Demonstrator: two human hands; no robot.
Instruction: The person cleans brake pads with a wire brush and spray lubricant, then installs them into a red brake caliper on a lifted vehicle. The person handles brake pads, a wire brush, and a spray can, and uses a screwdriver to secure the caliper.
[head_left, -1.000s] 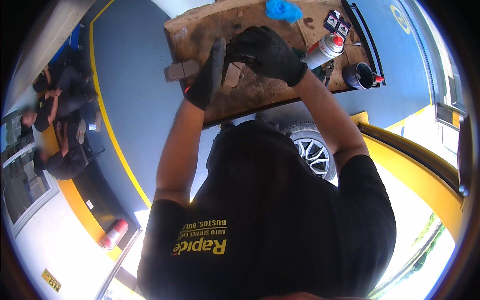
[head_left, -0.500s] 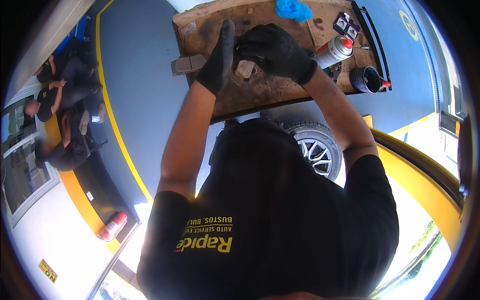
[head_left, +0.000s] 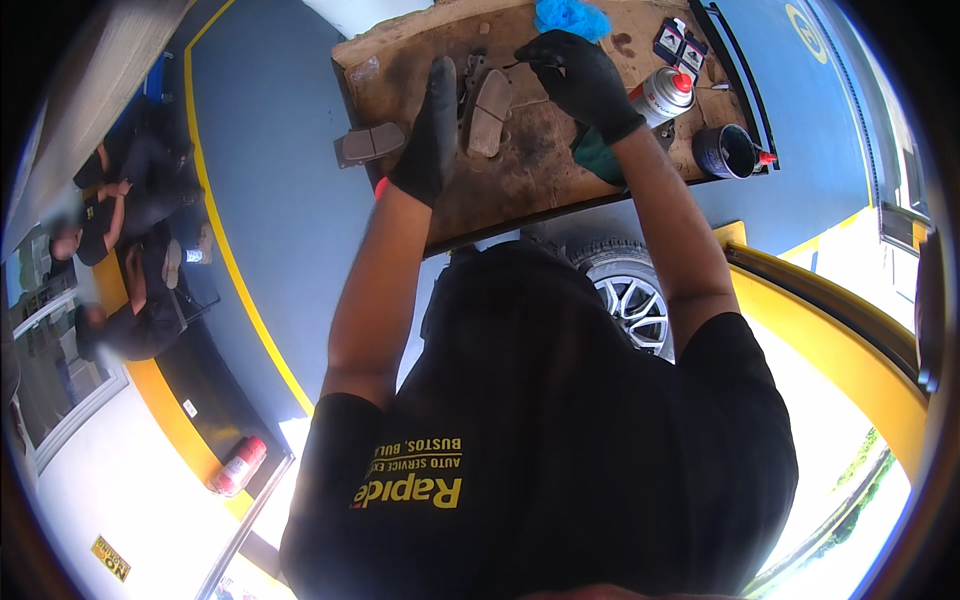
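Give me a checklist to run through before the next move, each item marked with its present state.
1. Left hand and right hand both gloved: ok.
2. Brake pad between the hands in plain sight: ok.
3. Brake pad at the left edge wholly over the table: not ok, it juts past the edge.
4. Right hand empty: cannot tell, something thin and dark may be in it.
5. Spray can clear of the right hand: cannot tell, they nearly meet in view.

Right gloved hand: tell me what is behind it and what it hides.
Part of a dark green cloth-like item shows past the lower edge of the right gloved hand, with brown tabletop around. Anything directly behind the hand is covered.
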